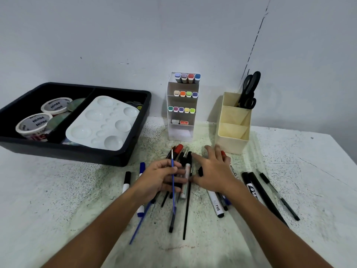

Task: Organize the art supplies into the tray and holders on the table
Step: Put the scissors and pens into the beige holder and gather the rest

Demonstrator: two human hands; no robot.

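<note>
Dim, even indoor light; soft shadows; wide-angle edge bending; slight blur throughout.

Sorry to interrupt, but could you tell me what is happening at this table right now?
A person is sorting art supplies. The left hand grips a bundle of brushes and markers, a thin blue paintbrush among them. The right hand reaches, fingers spread, over loose pens. The cream three-compartment holder contains only black scissors; the black tray holds a white palette.
</note>
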